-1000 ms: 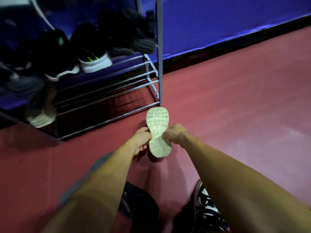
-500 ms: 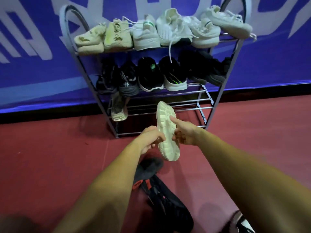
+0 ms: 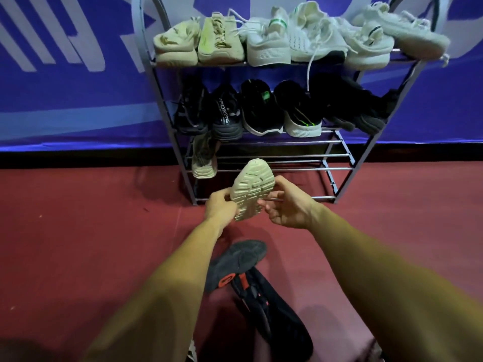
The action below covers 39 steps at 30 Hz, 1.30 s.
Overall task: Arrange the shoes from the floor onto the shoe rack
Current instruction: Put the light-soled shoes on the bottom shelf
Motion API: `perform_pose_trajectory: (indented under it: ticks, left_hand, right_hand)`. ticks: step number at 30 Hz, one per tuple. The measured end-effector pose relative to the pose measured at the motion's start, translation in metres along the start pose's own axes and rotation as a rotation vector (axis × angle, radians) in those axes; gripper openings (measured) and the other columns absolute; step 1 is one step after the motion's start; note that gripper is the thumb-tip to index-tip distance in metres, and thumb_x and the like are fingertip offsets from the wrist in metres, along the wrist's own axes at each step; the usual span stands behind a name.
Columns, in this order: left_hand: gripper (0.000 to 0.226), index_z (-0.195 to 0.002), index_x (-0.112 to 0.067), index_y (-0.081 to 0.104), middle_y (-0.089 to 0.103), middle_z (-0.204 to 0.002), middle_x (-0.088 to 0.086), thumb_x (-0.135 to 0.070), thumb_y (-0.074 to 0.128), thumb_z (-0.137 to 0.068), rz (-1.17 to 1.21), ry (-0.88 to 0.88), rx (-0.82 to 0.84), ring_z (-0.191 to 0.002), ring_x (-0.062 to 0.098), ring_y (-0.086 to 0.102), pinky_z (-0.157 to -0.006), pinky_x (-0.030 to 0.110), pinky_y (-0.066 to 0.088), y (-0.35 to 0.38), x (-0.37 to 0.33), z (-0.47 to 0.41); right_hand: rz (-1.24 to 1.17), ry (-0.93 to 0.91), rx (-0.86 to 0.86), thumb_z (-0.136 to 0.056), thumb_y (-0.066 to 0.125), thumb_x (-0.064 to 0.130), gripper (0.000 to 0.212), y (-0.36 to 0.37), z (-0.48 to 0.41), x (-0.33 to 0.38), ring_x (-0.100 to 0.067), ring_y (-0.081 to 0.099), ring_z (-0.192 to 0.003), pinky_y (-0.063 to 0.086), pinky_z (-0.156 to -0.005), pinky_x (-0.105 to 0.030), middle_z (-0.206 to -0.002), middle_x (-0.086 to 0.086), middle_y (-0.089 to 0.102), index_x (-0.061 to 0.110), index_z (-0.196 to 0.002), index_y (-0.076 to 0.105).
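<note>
Shoe: cream tread-soled trainer (image 3: 251, 188), centre frame, sole facing camera.
Axis: heel low-left, toe up-right toward grey metal rack (image 3: 287, 169) lower rails.
Left hand (image 3: 220, 206): grips heel side.
Right hand (image 3: 290, 209): pinches toe side, nearer the rails.

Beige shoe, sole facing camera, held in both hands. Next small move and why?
Probably turn the beige shoe sole-down and ease it forward onto the third shelf, beside the similar shoe at its left end. The left hand and right hand both grip it just before that shelf, and the two upper shelves look full.
</note>
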<state>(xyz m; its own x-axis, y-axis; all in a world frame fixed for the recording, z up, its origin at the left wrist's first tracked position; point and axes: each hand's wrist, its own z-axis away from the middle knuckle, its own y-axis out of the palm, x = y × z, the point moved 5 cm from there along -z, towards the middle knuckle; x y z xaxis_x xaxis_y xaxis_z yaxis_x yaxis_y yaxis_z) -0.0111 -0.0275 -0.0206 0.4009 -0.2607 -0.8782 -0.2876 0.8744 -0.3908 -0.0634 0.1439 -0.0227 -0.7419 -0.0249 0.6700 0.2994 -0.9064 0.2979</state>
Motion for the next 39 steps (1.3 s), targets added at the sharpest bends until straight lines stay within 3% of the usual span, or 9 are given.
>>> perform_pose_trajectory:
  ticks: [4,8,12,15,19,25,28,33,39]
  left_hand:
    - [0.051,-0.112,-0.029,0.072,0.074,-0.096,-0.008,0.002,0.074,-0.071,0.1,-0.006,0.028,-0.096,0.013,0.064,-0.076,0.022,0.046,-0.01,-0.011,-0.001]
    - [0.068,-0.115,-0.048,0.068,0.07,-0.116,-0.012,-0.003,0.074,-0.064,0.04,0.082,0.104,-0.116,0.013,0.058,-0.097,0.026,0.047,-0.03,-0.027,-0.006]
    - [0.076,-0.134,-0.024,0.058,0.063,-0.127,-0.004,0.019,0.045,-0.072,0.316,0.056,0.126,-0.103,0.015,0.059,-0.055,0.014,0.044,-0.041,-0.036,-0.005]
    - [0.062,-0.132,-0.028,0.057,0.069,-0.109,-0.002,0.001,0.049,-0.079,0.348,-0.096,0.067,-0.084,0.014,0.06,-0.057,0.022,0.042,-0.041,-0.027,-0.003]
    - [0.033,-0.114,-0.028,0.07,0.071,-0.088,0.001,-0.028,0.051,-0.087,0.34,-0.218,0.206,-0.066,0.013,0.058,-0.05,0.023,0.033,-0.03,-0.014,0.008]
    - [0.064,-0.141,-0.035,0.049,0.066,-0.125,-0.006,-0.012,0.058,-0.081,0.393,-0.155,0.13,-0.083,0.008,0.056,-0.045,0.02,0.037,-0.026,-0.014,-0.019]
    - [0.065,-0.144,-0.034,0.044,0.063,-0.128,-0.008,-0.006,0.057,-0.087,0.396,-0.155,0.087,-0.086,0.009,0.056,-0.049,0.021,0.038,-0.023,-0.011,-0.033]
    - [0.05,-0.137,-0.023,0.046,0.064,-0.114,0.003,-0.007,0.055,-0.09,0.342,-0.176,0.022,-0.087,0.016,0.055,-0.06,0.025,0.04,-0.017,0.002,-0.057]
    - [0.052,-0.138,-0.033,0.043,0.06,-0.129,0.001,-0.017,0.061,-0.092,0.336,-0.152,-0.015,-0.101,0.015,0.055,-0.098,0.039,0.045,-0.015,0.015,-0.088]
  right_hand:
    - [0.051,-0.04,-0.007,-0.075,0.061,0.039,0.038,0.013,0.007,0.015,-0.012,0.052,-0.06,0.037,-0.059,-0.021,-0.075,-0.003,0.061,0.017,-0.043,0.06]
    - [0.107,-0.141,-0.041,-0.072,0.065,0.041,0.021,0.032,0.012,0.045,-0.011,0.046,-0.055,0.033,-0.053,-0.023,-0.072,0.001,0.054,0.021,-0.076,0.062]
    - [0.163,-0.273,-0.021,-0.074,0.066,0.022,0.013,0.036,0.015,0.056,-0.014,0.048,-0.06,0.035,-0.059,-0.026,-0.072,-0.001,0.058,0.015,-0.084,0.067]
    - [0.146,-0.295,-0.056,-0.079,0.065,0.015,0.02,0.031,0.013,0.049,-0.022,0.052,-0.073,0.041,-0.067,-0.03,-0.084,-0.013,0.066,0.006,-0.097,0.069]
    - [0.042,-0.377,-0.107,-0.086,0.061,0.005,0.024,0.036,0.007,0.043,-0.021,0.059,-0.071,0.047,-0.065,-0.031,-0.091,-0.015,0.065,-0.001,-0.109,0.065]
    - [0.047,-0.501,-0.012,-0.093,0.055,0.005,0.007,0.041,-0.007,0.041,-0.003,0.043,-0.044,0.035,-0.051,-0.02,-0.06,0.004,0.052,0.003,-0.09,0.061]
    - [0.093,-0.456,-0.035,-0.095,0.055,0.009,0.015,0.04,-0.013,0.04,-0.003,0.049,-0.05,0.035,-0.052,-0.018,-0.069,0.007,0.064,0.016,-0.096,0.068]
    - [0.358,-0.271,-0.19,-0.09,0.064,0.026,0.014,0.024,-0.036,0.032,-0.01,0.044,-0.051,0.029,-0.052,-0.025,-0.07,-0.002,0.063,0.016,-0.1,0.064]
    - [0.329,-0.251,0.101,-0.085,0.073,0.015,0.057,0.032,-0.063,0.033,-0.01,0.048,-0.059,0.032,-0.054,-0.024,-0.085,-0.002,0.067,0.04,-0.133,0.054]
